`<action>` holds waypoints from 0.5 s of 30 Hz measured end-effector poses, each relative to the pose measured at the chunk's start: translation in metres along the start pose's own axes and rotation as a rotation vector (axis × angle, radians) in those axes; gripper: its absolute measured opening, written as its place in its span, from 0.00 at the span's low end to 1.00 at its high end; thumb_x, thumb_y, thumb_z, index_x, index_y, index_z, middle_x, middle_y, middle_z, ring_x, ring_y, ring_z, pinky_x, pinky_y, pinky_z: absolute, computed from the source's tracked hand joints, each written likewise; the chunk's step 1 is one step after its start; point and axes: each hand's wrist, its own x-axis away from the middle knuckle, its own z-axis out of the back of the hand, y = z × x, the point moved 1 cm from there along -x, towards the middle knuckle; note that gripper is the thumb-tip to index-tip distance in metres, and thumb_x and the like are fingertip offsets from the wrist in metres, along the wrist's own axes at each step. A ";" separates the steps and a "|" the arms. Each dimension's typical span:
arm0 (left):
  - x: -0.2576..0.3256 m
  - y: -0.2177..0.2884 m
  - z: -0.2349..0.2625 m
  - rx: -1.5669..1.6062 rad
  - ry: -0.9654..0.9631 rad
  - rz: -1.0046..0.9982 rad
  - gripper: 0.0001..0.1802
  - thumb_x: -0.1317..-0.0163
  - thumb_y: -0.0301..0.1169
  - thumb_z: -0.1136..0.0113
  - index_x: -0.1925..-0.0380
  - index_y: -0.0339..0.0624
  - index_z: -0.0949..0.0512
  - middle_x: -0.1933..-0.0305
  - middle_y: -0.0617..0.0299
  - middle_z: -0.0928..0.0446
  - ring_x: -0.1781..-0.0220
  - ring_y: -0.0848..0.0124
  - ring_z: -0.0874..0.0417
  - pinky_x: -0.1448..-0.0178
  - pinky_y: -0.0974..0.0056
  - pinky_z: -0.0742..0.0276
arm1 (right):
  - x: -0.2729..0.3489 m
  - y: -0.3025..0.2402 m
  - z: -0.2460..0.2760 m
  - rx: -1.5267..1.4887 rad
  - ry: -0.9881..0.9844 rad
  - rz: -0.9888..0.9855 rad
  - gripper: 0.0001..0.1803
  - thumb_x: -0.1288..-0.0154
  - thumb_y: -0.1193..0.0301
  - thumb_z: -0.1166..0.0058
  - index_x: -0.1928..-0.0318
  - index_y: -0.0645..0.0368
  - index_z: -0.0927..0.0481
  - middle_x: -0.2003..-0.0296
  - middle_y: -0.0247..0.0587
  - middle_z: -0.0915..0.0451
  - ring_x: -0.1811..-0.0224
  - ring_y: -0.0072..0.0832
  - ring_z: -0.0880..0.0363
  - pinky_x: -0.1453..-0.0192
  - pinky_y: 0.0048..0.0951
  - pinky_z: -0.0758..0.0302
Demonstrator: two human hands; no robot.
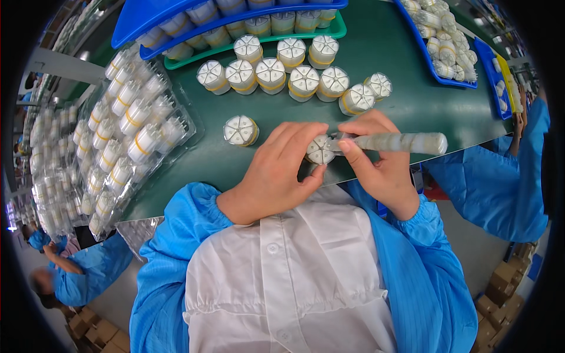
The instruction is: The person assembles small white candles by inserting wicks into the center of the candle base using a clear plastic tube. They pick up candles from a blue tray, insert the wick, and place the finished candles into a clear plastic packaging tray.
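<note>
My left hand [272, 170] is closed around a white cylinder [320, 150], whose round top is split into wedge-shaped segments. The fingers wrap its far side and the thumb presses the near side. In my right hand [379, 167] is a tool with a thick whitish, tape-wrapped handle [412, 143] pointing right. Its narrow end meets the right edge of the cylinder's top; the exact shape of that tip is hard to make out. One similar cylinder with a yellow band [241, 130] stands alone left of my left hand.
Several banded cylinders [271, 75] stand grouped beyond my hands. Stacked blue trays [235, 29] and a green tray [336, 29] hold more. Clear plastic trays of white parts [135, 117] pile up on the left. A blue bin [438, 79] sits far right, with a co-worker's blue sleeve [494, 182] nearby.
</note>
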 end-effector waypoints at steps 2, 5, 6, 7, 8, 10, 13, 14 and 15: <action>0.001 0.000 0.000 -0.027 -0.006 0.041 0.36 0.52 0.22 0.26 0.41 0.37 0.28 0.47 0.50 0.22 0.46 0.52 0.21 0.46 0.56 0.22 | 0.000 -0.004 0.000 -0.008 -0.028 -0.038 0.12 0.36 0.77 0.33 0.53 0.63 0.17 0.61 0.41 0.22 0.66 0.28 0.22 0.64 0.28 0.26; 0.002 -0.001 -0.001 -0.053 -0.016 0.122 0.36 0.52 0.22 0.26 0.40 0.37 0.28 0.47 0.51 0.22 0.46 0.54 0.20 0.46 0.57 0.22 | 0.000 -0.001 0.000 -0.016 -0.025 -0.025 0.12 0.36 0.76 0.34 0.53 0.63 0.17 0.61 0.41 0.22 0.64 0.28 0.21 0.64 0.28 0.25; 0.002 -0.001 -0.002 -0.044 -0.012 0.117 0.36 0.51 0.22 0.26 0.40 0.37 0.29 0.47 0.51 0.22 0.46 0.54 0.20 0.46 0.57 0.22 | 0.000 0.000 0.002 -0.020 -0.007 -0.022 0.12 0.36 0.76 0.34 0.53 0.63 0.17 0.61 0.41 0.21 0.64 0.28 0.21 0.64 0.28 0.25; 0.003 -0.001 -0.002 -0.035 -0.009 0.118 0.36 0.51 0.22 0.26 0.39 0.36 0.29 0.47 0.51 0.21 0.46 0.55 0.20 0.46 0.57 0.21 | 0.001 0.001 0.003 -0.028 0.008 -0.023 0.12 0.36 0.76 0.34 0.53 0.63 0.17 0.61 0.41 0.21 0.63 0.28 0.21 0.63 0.28 0.25; 0.004 -0.001 -0.002 -0.003 -0.008 0.102 0.36 0.51 0.22 0.27 0.39 0.36 0.30 0.47 0.51 0.21 0.46 0.55 0.20 0.46 0.57 0.21 | 0.001 0.002 0.003 -0.035 0.023 -0.024 0.12 0.35 0.76 0.34 0.53 0.63 0.17 0.61 0.41 0.21 0.63 0.28 0.21 0.63 0.28 0.25; 0.005 -0.002 -0.001 0.063 -0.006 0.070 0.37 0.50 0.21 0.27 0.38 0.36 0.31 0.46 0.51 0.21 0.47 0.55 0.20 0.45 0.57 0.21 | -0.002 -0.002 0.003 -0.047 0.012 -0.072 0.11 0.35 0.76 0.34 0.53 0.62 0.17 0.61 0.41 0.21 0.63 0.28 0.21 0.63 0.29 0.24; 0.006 -0.002 -0.002 0.096 0.002 0.072 0.35 0.48 0.24 0.29 0.39 0.38 0.31 0.48 0.52 0.22 0.45 0.50 0.21 0.46 0.52 0.22 | -0.003 -0.002 0.002 -0.026 -0.018 -0.048 0.11 0.35 0.75 0.33 0.53 0.61 0.17 0.61 0.41 0.21 0.63 0.29 0.20 0.62 0.29 0.24; 0.006 -0.002 -0.002 0.095 -0.008 0.073 0.36 0.49 0.24 0.29 0.39 0.38 0.31 0.47 0.52 0.22 0.45 0.50 0.21 0.46 0.52 0.22 | -0.004 -0.001 0.002 -0.013 -0.030 -0.023 0.11 0.35 0.75 0.33 0.53 0.61 0.17 0.61 0.41 0.21 0.63 0.29 0.20 0.62 0.29 0.24; 0.006 -0.002 -0.002 0.095 -0.019 0.074 0.36 0.49 0.24 0.29 0.38 0.37 0.32 0.47 0.51 0.22 0.46 0.50 0.21 0.45 0.52 0.22 | -0.005 -0.002 0.002 -0.015 -0.034 -0.029 0.11 0.35 0.75 0.34 0.53 0.61 0.17 0.61 0.41 0.21 0.63 0.29 0.20 0.62 0.29 0.24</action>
